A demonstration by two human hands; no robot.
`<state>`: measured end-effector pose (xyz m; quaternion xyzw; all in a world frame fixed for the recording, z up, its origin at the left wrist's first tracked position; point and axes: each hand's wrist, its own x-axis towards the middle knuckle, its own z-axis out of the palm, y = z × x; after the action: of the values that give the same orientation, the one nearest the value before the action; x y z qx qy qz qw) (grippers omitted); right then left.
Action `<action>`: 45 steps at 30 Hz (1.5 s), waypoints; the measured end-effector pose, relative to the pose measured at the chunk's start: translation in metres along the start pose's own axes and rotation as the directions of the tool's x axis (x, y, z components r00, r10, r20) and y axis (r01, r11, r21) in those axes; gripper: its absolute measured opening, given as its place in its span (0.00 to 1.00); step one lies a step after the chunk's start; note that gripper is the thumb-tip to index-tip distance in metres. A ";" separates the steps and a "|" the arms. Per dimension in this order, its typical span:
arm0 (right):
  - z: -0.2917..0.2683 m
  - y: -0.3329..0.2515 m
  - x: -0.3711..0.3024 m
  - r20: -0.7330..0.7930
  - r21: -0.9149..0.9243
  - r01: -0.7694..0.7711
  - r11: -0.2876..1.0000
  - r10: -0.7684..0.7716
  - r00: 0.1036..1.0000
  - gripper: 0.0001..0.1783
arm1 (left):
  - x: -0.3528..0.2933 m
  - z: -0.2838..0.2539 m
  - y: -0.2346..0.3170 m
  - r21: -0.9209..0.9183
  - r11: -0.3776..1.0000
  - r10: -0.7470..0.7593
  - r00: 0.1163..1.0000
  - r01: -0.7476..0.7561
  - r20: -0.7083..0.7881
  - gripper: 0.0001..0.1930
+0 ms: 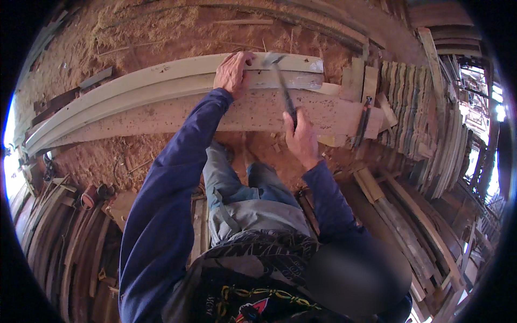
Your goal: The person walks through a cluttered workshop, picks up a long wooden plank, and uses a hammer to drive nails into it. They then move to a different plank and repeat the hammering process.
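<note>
A long pale plank (183, 67) lies in front of me, beside a second pale plank (188, 85), both on a wide, speckled pinkish board (258, 110). My left hand (233, 72) is on the far plank, its fingers bent over the far edge. Closed around the dark handle of a hammer (284, 86) is my right hand (301, 137), above the wide board. The hammer's head, slightly blurred, is over the far plank near its right end, a short way right of my left hand. Whether it touches the wood is hard to tell.
Another dark-handled tool (363, 121) rests across the right end of the wide board. Stacked wavy-edged slats (404, 107) stand at the right. Long timbers (398, 231) lie at lower right, and more wood strips (70, 242) at lower left. Reddish soil and shavings (145, 27) cover the ground.
</note>
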<state>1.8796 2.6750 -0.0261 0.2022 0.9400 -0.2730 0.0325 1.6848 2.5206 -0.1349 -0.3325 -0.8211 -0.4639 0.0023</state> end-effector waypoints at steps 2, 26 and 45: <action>0.001 0.008 -0.007 0.087 -0.007 -0.057 0.998 0.058 0.994 0.23 | 0.002 0.000 -0.001 -0.011 0.999 0.038 0.999 -0.039 -0.034 0.23; 0.019 0.015 -0.018 0.171 0.071 -0.212 0.975 0.198 0.965 0.20 | 0.002 0.004 -0.006 0.052 0.999 0.015 0.999 -0.013 -0.028 0.24; 0.038 0.186 -0.071 -0.377 -0.211 -0.378 0.901 0.282 0.882 0.25 | 0.008 0.032 -0.004 0.481 0.863 -0.078 0.982 0.153 -0.173 0.32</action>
<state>2.0173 2.7725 -0.1391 0.3979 0.9114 -0.0899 -0.0542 1.6859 2.5484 -0.1534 -0.2358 -0.9280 -0.2622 0.1198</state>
